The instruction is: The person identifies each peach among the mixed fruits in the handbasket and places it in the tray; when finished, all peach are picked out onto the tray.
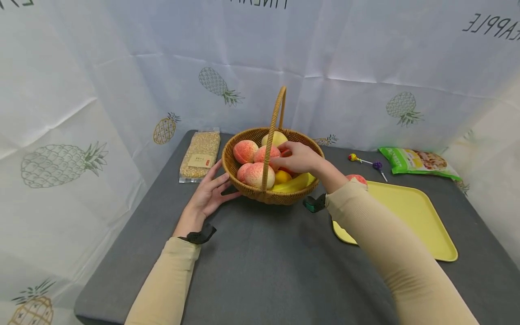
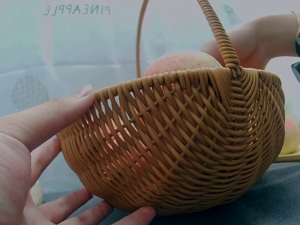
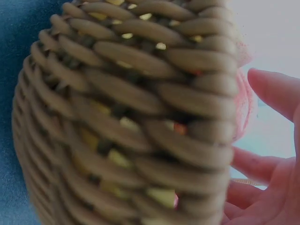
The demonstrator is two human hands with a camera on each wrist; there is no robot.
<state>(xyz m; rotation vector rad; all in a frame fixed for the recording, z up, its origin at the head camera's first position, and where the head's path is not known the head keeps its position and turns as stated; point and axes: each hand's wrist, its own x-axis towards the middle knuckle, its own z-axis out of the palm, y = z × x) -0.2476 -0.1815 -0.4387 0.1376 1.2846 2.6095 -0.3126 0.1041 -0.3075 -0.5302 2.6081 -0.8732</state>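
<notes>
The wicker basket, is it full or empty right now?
Full. The basket holds several peaches, a banana and other fruit heaped up to its rim.

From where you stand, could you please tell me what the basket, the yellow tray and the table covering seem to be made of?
The basket looks like woven wicker or rattan: tan strands interlaced, with a slight sheen. The yellow tray seems to be moulded plastic, smooth and matte with a raised rim. The table covering appears to be dark grey fabric or felt, dull, with no glare; I cannot tell which.
</notes>
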